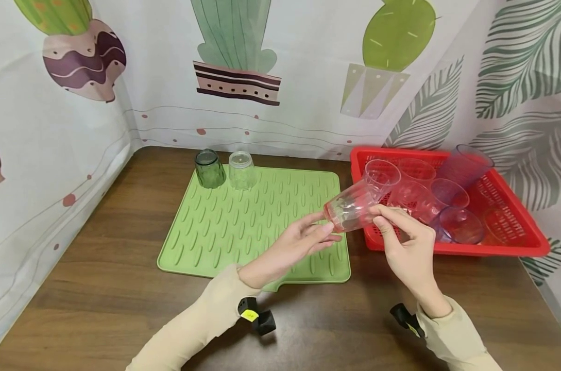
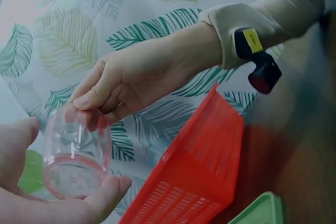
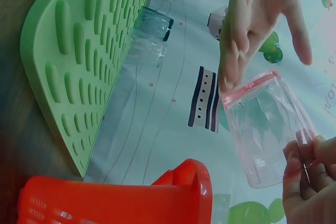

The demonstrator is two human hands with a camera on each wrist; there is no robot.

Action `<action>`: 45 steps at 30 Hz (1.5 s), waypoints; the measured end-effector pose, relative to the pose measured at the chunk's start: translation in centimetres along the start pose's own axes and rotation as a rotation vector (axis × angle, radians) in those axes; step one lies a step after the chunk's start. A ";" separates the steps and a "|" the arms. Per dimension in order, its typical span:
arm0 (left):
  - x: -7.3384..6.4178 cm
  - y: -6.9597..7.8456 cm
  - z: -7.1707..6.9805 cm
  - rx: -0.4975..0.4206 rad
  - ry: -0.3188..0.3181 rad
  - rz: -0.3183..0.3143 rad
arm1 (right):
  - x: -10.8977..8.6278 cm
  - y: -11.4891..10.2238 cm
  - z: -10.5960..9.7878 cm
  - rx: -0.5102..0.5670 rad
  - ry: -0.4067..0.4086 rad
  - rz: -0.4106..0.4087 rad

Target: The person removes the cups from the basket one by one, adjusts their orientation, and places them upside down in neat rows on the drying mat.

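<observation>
Concealed and Cropped Portions

Pink-tinted glass (image 1: pixel 350 208): rim partly hidden by right hand (image 1: pixel 410 247).
Basket glasses (image 1: pixel 461 225): overlapping, number unclear.
Green mat (image 1: pixel 254 221): partly hidden behind left hand (image 1: pixel 294 247).
Red basket (image 3: pixel 121 200): cut off by right wrist view's lower edge.
Left hand: cropped in left wrist view.

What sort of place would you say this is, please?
It looks like a staged tabletop work area, perhaps mimicking a kitchen: a cactus-and-leaf-print cloth hangs behind the wooden table, which bears a green drying mat and a red plastic basket of tumblers.
</observation>
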State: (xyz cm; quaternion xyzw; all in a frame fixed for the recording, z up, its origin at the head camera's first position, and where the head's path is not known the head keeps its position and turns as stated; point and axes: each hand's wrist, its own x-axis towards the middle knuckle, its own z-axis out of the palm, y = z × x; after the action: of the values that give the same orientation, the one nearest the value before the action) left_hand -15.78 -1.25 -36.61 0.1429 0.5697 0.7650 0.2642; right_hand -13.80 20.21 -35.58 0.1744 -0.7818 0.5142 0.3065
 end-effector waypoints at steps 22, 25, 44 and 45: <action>0.4 -0.6 -0.6 -0.263 0.105 0.002 | -0.3 -0.5 -0.1 0.030 -0.219 0.043; 0.2 -0.7 -1.1 -0.247 0.122 0.006 | -0.3 -0.2 -0.4 -0.068 -0.242 -0.003; -0.5 -0.3 -4.8 -0.069 0.242 -0.004 | -1.7 3.0 -0.3 -0.627 -0.395 0.014; -0.5 -0.1 -5.0 -0.035 0.255 0.003 | -1.7 3.0 -0.3 -0.637 -0.403 0.011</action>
State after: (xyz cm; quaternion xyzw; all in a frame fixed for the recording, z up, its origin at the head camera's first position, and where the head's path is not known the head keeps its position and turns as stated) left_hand -17.97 -5.51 -38.24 0.0408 0.5852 0.7871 0.1910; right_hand -14.20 21.61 -38.72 0.1637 -0.9481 0.2023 0.1825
